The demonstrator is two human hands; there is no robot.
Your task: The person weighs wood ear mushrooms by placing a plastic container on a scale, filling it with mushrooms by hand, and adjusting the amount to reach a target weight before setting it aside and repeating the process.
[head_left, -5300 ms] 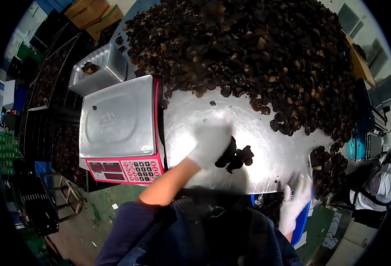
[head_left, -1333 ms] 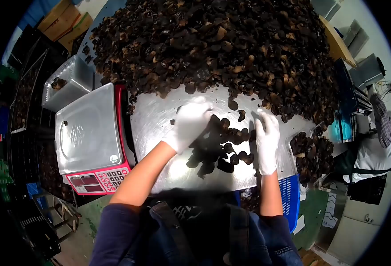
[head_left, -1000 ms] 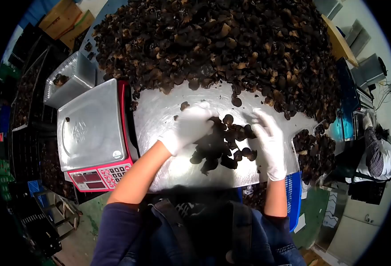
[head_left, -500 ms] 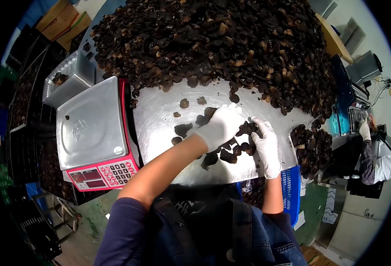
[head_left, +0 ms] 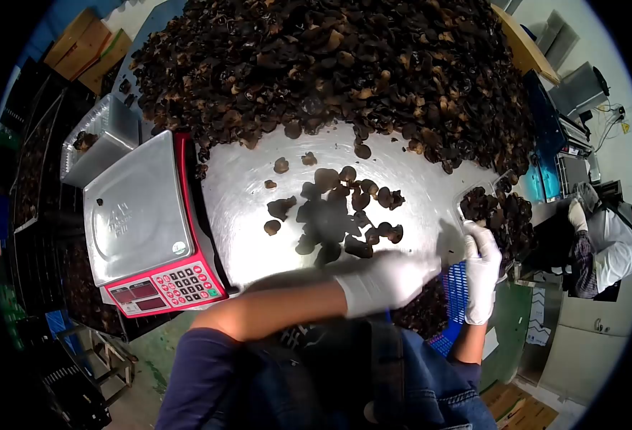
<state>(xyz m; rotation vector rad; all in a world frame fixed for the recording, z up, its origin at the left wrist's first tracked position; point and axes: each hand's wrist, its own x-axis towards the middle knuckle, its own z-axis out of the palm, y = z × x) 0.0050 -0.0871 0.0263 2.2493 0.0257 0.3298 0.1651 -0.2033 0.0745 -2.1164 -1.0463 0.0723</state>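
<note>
Ahead of the left hand (head_left: 402, 283) and the right hand (head_left: 482, 271): a shiny metal table (head_left: 240, 215), its near edge close to the left hand.
Heap (head_left: 344, 72): dark, mushroom-like pieces massed on the far part of the table, well apart from both hands.
Red scale (head_left: 144, 215): well to the left of both hands, with one dark speck on its metal plate.
Blue basket (head_left: 456, 294): between the hands and toward the body, dark matter inside; its perforated wall stands just left of the right hand.
Laid-out pieces (head_left: 359, 247): ahead and left of the left hand, which is clearly the nearer one; scattered singly and in overlapping clumps, somewhat wider side to side, with no firm long axis.
Clear tray (head_left: 462, 208): just beyond the right hand's fingertips, full of dark pieces; contact cannot be told.
Left hand: white-gloved, blurred, reaching across the near table edge toward the basket; its finger spread and any hold cannot be told.
Right hand: white-gloved, thumb apart from loosely bent fingers, nothing visible between them.
Small stray pieces (head_left: 281, 165): farther ahead and left of the left hand, lying apart from the clumps.
</note>
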